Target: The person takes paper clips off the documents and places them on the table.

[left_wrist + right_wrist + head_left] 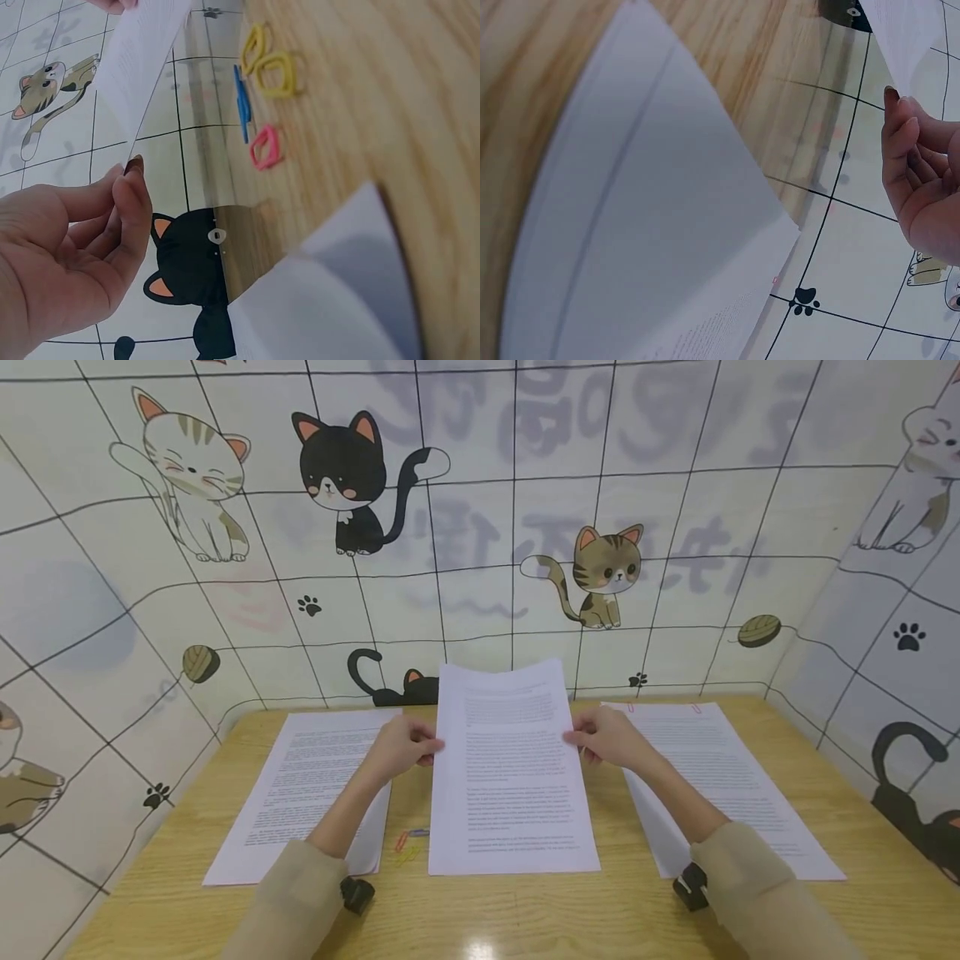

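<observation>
In the head view a printed paper sheet (517, 768) stands upright at the middle of the table, its top edge bowed; whether it is one sheet or several I cannot tell. My left hand (401, 747) pinches its left edge between thumb and fingers. The right hand (606, 737) pinches the opposite edge at about the same height. Both wrist views show the paper's edge in the fingertips, with the left hand (90, 247) and the right hand (922, 172) otherwise holding nothing.
A stack of printed pages (300, 793) lies left. Another stack (720, 793) lies right, with two pink paper clips (696, 708) at its top. Beside the middle paper are loose clips: yellow (276, 75), blue (242, 103) and pink (265, 148). A cat-patterned wall covering (480, 527) stands behind the table (525, 914).
</observation>
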`<state>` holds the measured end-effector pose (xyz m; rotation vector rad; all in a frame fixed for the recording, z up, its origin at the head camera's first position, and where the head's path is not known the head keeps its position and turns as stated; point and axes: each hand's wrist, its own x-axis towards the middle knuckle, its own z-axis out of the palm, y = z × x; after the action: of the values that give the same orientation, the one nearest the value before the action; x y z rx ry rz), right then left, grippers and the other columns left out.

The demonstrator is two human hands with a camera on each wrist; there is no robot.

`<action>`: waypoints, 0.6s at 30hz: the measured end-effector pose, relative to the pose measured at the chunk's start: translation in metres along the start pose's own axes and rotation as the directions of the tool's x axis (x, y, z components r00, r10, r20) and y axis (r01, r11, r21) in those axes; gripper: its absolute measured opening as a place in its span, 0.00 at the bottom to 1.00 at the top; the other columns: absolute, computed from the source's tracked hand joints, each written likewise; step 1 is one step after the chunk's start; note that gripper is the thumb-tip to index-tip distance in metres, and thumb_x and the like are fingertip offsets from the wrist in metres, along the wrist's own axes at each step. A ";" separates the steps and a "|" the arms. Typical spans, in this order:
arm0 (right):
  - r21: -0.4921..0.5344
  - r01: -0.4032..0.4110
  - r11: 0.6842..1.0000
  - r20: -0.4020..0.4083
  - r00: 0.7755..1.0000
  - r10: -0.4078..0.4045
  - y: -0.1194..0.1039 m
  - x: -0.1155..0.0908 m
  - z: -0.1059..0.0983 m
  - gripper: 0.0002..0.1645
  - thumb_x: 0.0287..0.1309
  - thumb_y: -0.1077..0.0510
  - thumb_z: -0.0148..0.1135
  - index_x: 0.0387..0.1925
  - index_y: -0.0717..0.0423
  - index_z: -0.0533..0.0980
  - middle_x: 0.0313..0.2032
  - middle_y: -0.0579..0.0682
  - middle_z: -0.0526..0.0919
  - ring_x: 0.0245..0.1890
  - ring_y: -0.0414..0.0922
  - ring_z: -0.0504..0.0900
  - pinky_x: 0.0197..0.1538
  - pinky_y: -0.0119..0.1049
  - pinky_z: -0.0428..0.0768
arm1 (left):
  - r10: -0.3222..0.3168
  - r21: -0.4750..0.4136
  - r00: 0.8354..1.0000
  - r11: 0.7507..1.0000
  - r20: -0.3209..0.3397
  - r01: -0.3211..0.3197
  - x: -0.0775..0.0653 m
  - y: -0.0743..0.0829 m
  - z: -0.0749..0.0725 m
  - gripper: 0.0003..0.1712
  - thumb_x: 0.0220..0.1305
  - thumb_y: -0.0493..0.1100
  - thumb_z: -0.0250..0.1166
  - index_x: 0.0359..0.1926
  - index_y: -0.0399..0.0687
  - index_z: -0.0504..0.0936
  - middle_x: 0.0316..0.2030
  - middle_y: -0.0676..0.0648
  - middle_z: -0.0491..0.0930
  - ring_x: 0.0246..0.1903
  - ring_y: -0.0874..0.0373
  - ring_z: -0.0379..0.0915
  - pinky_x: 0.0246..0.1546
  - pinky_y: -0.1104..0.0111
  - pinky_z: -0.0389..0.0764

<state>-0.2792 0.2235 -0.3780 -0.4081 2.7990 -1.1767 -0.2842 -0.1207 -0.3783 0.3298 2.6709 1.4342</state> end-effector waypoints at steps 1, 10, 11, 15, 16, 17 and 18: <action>-0.006 -0.008 1.000 0.006 1.000 0.008 0.000 0.001 0.001 0.08 0.66 0.63 0.64 0.34 0.66 0.81 0.20 0.50 0.81 0.19 0.48 0.81 0.26 0.41 0.82 | 0.001 0.012 1.000 1.000 0.005 -0.001 0.001 0.000 0.000 0.06 0.64 0.33 0.69 0.38 0.32 0.85 0.26 0.46 0.84 0.25 0.58 0.81 0.33 0.66 0.83; -0.013 -0.057 0.998 0.084 0.995 0.058 -0.003 0.005 0.006 0.07 0.66 0.67 0.61 0.34 0.69 0.80 0.20 0.52 0.82 0.18 0.43 0.80 0.27 0.39 0.83 | -0.033 0.054 0.998 0.998 0.053 0.030 0.009 -0.005 0.005 0.04 0.63 0.31 0.68 0.36 0.31 0.85 0.28 0.44 0.84 0.28 0.53 0.84 0.35 0.62 0.86; -0.009 -0.063 0.998 0.091 0.994 0.063 -0.003 0.006 0.006 0.06 0.66 0.67 0.62 0.34 0.69 0.80 0.20 0.53 0.82 0.18 0.43 0.81 0.27 0.38 0.83 | -0.037 0.056 0.998 0.998 0.051 0.034 0.010 -0.005 0.006 0.04 0.62 0.31 0.69 0.36 0.31 0.86 0.28 0.44 0.85 0.28 0.52 0.84 0.35 0.62 0.86; -0.014 -0.067 0.998 0.111 0.991 0.068 -0.001 0.007 0.008 0.06 0.64 0.67 0.63 0.34 0.69 0.80 0.21 0.55 0.83 0.19 0.44 0.82 0.28 0.38 0.84 | -0.060 0.048 0.997 0.997 0.052 0.058 0.012 -0.007 0.006 0.04 0.61 0.32 0.71 0.36 0.32 0.86 0.28 0.45 0.85 0.30 0.50 0.85 0.36 0.62 0.85; -0.016 -0.074 0.997 0.113 0.991 0.075 0.000 0.007 0.009 0.06 0.64 0.67 0.64 0.34 0.69 0.80 0.21 0.55 0.83 0.20 0.44 0.82 0.29 0.38 0.84 | -0.066 0.045 0.996 0.997 0.056 0.063 0.013 -0.008 0.006 0.05 0.60 0.32 0.71 0.36 0.32 0.86 0.28 0.45 0.85 0.30 0.50 0.85 0.36 0.62 0.85; -0.020 -0.078 0.997 0.115 0.990 0.080 0.000 0.008 0.009 0.06 0.64 0.66 0.64 0.35 0.69 0.80 0.21 0.55 0.83 0.20 0.44 0.82 0.29 0.38 0.84 | -0.071 0.042 0.996 0.997 0.060 0.068 0.013 -0.009 0.006 0.05 0.60 0.32 0.71 0.36 0.32 0.87 0.28 0.45 0.85 0.30 0.51 0.85 0.37 0.62 0.85; -0.027 -0.079 0.997 0.115 0.990 0.082 0.001 0.008 0.009 0.06 0.64 0.66 0.64 0.35 0.69 0.80 0.21 0.55 0.83 0.20 0.44 0.82 0.29 0.38 0.84 | -0.075 0.039 0.995 0.997 0.065 0.073 0.014 -0.009 0.006 0.05 0.60 0.32 0.71 0.36 0.32 0.87 0.28 0.46 0.85 0.30 0.51 0.85 0.37 0.62 0.85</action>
<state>-0.2852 0.2157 -0.3843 -0.3496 2.7044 -1.0704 -0.2980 -0.1175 -0.3890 0.2733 2.6297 1.3319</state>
